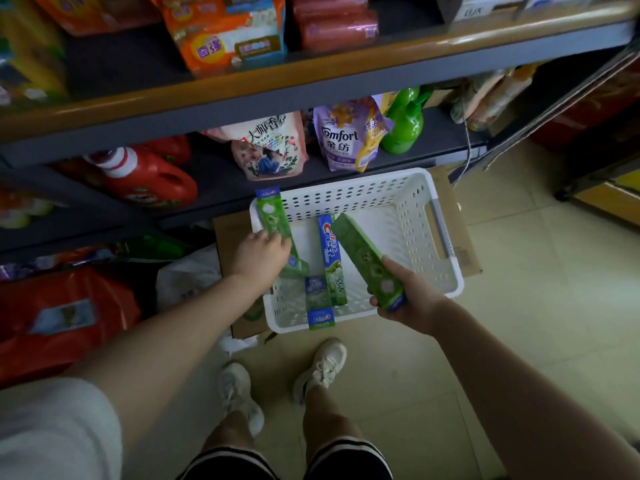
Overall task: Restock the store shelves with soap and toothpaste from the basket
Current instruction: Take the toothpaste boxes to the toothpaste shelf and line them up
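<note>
A: What are the fingers doing?

B: The left hand (260, 250) is curling its fingers around a green toothpaste box (273, 220) above the white basket's (446, 271) left rim. The right hand (405, 296) is gripping another green box (367, 259) over the basket's near right corner.

A: And inside the basket?

B: Two more toothpaste boxes (330, 258) are lying in it, below the dark shelf (214, 181).

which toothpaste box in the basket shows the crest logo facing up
The blue-and-green toothpaste box lying flat mid-basket, between the hands. The box held by the left hand, the one in the right hand, and the small one at the near wall show no such logo.
</note>
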